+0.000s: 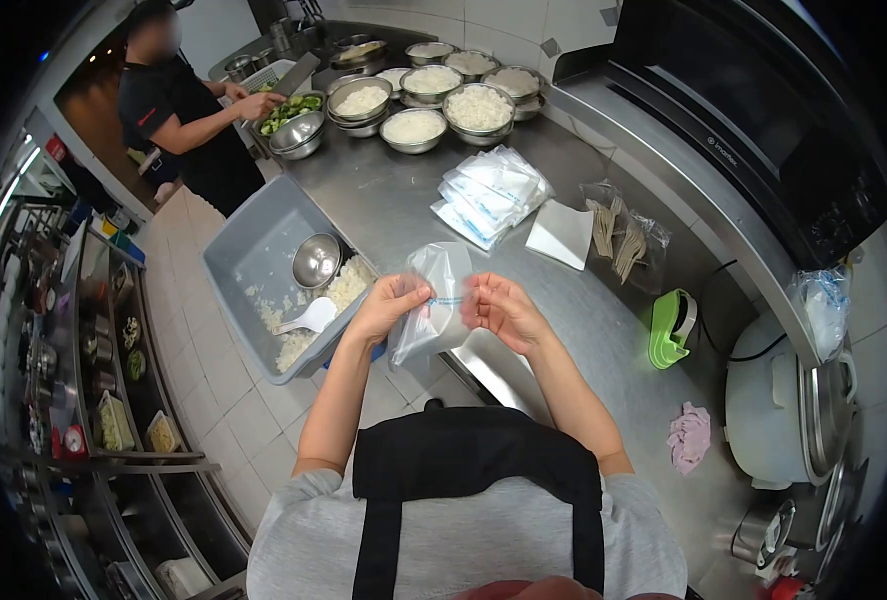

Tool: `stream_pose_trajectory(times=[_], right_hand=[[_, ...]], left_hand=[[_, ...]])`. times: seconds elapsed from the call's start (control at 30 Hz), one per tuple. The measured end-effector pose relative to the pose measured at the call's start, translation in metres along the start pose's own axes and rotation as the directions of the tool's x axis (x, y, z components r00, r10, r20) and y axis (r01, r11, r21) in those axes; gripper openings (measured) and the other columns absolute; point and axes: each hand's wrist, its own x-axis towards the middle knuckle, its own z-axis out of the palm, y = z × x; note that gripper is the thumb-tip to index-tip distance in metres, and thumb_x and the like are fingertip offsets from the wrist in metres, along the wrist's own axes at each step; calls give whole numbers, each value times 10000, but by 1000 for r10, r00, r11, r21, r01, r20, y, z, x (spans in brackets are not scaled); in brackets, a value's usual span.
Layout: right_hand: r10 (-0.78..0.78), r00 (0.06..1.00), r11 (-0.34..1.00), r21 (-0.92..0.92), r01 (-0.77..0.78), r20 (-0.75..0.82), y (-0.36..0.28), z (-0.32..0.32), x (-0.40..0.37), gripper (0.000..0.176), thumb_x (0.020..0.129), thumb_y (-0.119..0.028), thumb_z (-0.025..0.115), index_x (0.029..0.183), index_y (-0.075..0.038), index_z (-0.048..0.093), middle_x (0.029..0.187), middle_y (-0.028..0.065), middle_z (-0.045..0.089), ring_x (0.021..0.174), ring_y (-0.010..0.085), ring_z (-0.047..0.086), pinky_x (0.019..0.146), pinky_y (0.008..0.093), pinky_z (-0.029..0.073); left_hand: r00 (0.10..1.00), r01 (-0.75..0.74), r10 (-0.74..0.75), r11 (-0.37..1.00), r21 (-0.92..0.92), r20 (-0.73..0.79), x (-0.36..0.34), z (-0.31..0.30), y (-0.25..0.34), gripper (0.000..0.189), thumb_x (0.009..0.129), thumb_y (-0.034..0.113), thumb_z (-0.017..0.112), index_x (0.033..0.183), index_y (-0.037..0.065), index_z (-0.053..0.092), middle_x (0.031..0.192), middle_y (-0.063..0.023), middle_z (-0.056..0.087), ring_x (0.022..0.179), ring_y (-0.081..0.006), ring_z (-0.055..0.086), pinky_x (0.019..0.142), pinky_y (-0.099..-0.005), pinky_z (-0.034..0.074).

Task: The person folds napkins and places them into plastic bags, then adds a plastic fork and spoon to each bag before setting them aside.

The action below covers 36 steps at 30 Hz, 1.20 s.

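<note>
Here's the left hand, nearly closed, thumb and fingers pinching a clear plastic bag with blue print. The right hand is half open, blurred at the bag's other side; whether it grips, I cannot tell. The bag sits between both hands! Left of the left hand, a grey rectangular plastic tub holds white rice, a steel bowl and a white scoop.
</note>
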Motion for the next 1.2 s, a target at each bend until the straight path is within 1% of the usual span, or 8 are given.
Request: stream_pose_trajectory(times=[0.27,0.33,0.6,0.8,0.87,0.93,1.0,1.2], right_hand=[[-189,963,951,-280,132,-191,7,-19,5,91,801,-103,637,783,-21,601,683,17,586,598,78,530,568,222,428],[-280,927,926,-326,192,-250,8,-19,5,73,786,-74,646,762,-23,601,675,6,583,592,64,520,555,212,418],[-350,898,806,-574,144,-265,28,-37,6,138,743,-53,666,687,-34,542,628,-30,530,562,24,483,483,188,369],[-461,755,733,-679,29,-465,-5,-69,-16,185,761,-46,631,653,-50,480,572,13,529,532,75,531,483,226,417],[-485,737,694,-720,-3,-470,-13,-60,-17,181,740,-62,634,639,-36,486,532,33,533,531,92,548,476,251,410],[-562,737,398,-904,-157,-376,-20,-44,-15,172,709,-78,625,636,-27,478,512,77,521,516,156,568,483,312,422],[-564,753,314,-932,-183,-338,-32,-26,-17,156,703,-82,616,657,-27,477,519,98,521,503,203,560,489,338,422],[-710,691,5,-982,-188,-136,-60,-8,-34,132,666,-11,574,753,-36,479,667,131,548,618,314,552,570,398,418]], left_hand=[[1000,-4,3,995,101,16,38,-9,-12,192,803,183,658,925,40,616,725,-3,592,730,-87,535,683,-235,405],[698,-274,690,503,820,-190,50,-4,-14,260,767,141,664,1001,52,594,795,-18,597,743,-103,544,700,-249,412],[969,-241,242,909,339,42,50,63,-3,391,755,55,650,1111,53,488,659,15,512,605,-64,474,580,-210,381],[989,-106,148,764,636,-14,55,45,2,351,720,6,608,1053,51,507,707,-69,559,621,-169,544,576,-278,426],[772,-464,619,392,794,145,60,58,9,388,684,7,635,1052,53,523,929,-103,572,827,-231,546,728,-313,433],[745,-530,640,401,747,185,58,74,27,336,668,14,644,992,44,559,1157,-116,525,1016,-293,491,856,-377,401],[558,-714,605,0,701,568,66,85,43,211,667,18,651,873,24,605,1204,-95,530,1040,-279,490,885,-368,390],[583,-686,650,71,725,488,104,82,28,193,654,6,601,828,50,673,1176,-69,570,997,-237,508,804,-353,437]])
